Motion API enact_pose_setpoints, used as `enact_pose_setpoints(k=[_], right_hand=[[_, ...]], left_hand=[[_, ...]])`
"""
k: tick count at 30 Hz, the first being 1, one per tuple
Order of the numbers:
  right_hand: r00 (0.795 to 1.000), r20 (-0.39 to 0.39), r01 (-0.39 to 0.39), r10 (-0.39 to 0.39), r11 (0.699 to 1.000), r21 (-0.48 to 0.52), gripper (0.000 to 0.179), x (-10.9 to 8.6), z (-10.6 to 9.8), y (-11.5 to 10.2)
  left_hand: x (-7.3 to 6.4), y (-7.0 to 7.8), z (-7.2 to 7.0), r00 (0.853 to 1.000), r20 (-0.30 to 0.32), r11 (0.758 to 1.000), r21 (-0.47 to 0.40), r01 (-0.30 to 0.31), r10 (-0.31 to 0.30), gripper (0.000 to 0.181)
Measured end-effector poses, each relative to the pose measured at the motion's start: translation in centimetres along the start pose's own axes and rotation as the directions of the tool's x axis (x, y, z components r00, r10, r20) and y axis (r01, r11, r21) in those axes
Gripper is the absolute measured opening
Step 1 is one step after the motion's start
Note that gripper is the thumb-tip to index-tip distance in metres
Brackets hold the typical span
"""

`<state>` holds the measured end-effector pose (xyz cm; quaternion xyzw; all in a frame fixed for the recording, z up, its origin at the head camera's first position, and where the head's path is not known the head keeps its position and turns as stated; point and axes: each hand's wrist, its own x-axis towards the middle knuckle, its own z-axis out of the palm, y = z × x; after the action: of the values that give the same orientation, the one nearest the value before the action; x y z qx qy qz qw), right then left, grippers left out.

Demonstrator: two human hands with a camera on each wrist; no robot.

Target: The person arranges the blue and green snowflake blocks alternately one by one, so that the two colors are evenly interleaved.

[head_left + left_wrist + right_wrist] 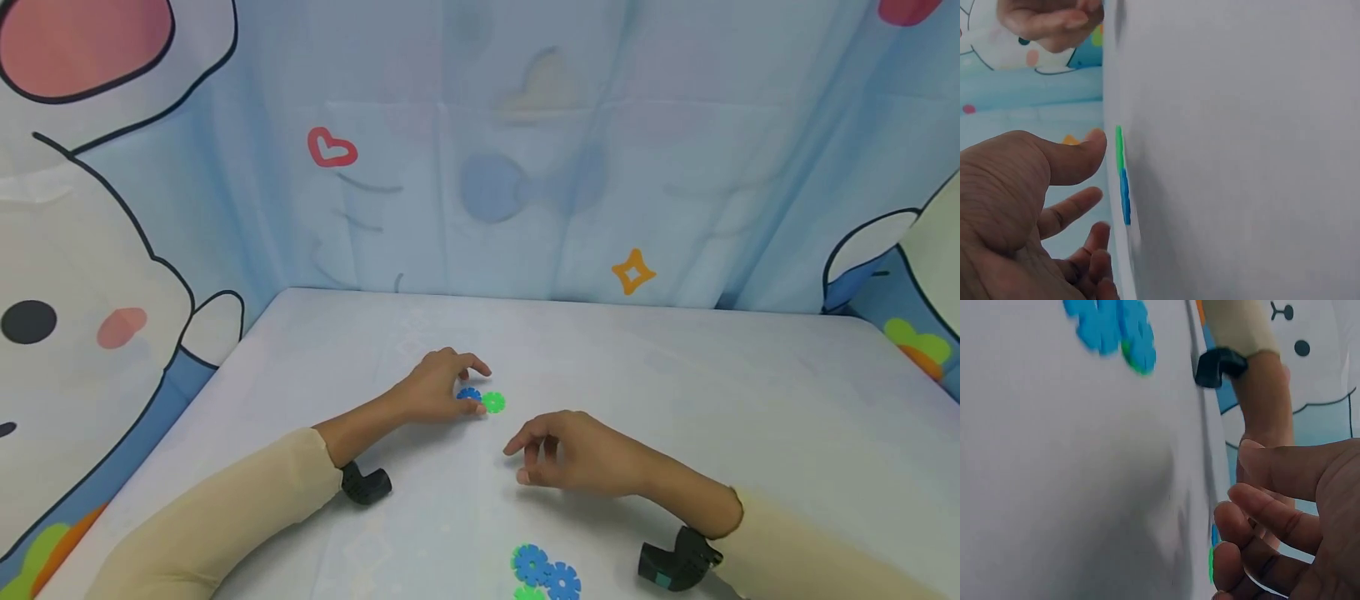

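Observation:
My left hand (437,388) hovers around two flat notched plastic discs lying side by side, a blue disc (469,392) and a green disc (493,402). Its thumb and fingers are spread, and part of the blue disc is hidden behind them. In the left wrist view both the green disc (1119,149) and the blue disc (1125,197) lie flat, edge to edge, with the thumb just short of the green one. Over the table to the right, my right hand (588,454) hangs with loosely bent fingers and holds nothing.
Near the front of the white table (712,392) lies a small group of notched discs, with blue discs (532,565) overlapping green discs (529,593). A light blue printed curtain (525,250) hangs behind the table. Each wrist wears a black camera (365,483).

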<state>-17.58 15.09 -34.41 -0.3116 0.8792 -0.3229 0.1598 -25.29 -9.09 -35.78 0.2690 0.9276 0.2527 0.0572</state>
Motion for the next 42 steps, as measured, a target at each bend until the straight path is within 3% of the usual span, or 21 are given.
enact_pose_setpoints(k=[10, 18, 28, 36, 42], right_hand=[[0.983, 0.122, 0.122, -0.134, 0.987, 0.102, 0.018, -2.8, 1.5, -0.8], [0.969, 0.127, 0.199, -0.211, 0.975, 0.103, 0.02, -3.9, 1.6, -0.1], [0.906, 0.265, 0.298, -0.33, 0.942, 0.154, 0.021, -5.0, 1.2, 1.0], [0.905, 0.271, 0.328, -0.328, 0.944, 0.046, 0.021, -5.0, 1.4, 0.5], [0.913, 0.286, 0.293, -0.29, 0.956, 0.036, 0.021, -4.9, 1.4, 0.4]], left_hand=[[0.4, -0.1, 0.8, 0.996, 0.023, 0.994, -0.067, 0.084, -0.082, 0.036], [0.8, 0.3, 1.1, 0.996, 0.022, 0.996, -0.015, 0.086, -0.086, 0.04], [0.7, 0.6, 1.1, 0.994, 0.017, 0.994, -0.008, 0.11, -0.11, 0.037], [0.7, 0.6, 1.1, 0.994, 0.006, 0.993, -0.034, 0.113, -0.113, 0.032], [0.7, 0.6, 1.1, 0.993, 0.005, 0.992, -0.037, 0.118, -0.118, 0.031]])
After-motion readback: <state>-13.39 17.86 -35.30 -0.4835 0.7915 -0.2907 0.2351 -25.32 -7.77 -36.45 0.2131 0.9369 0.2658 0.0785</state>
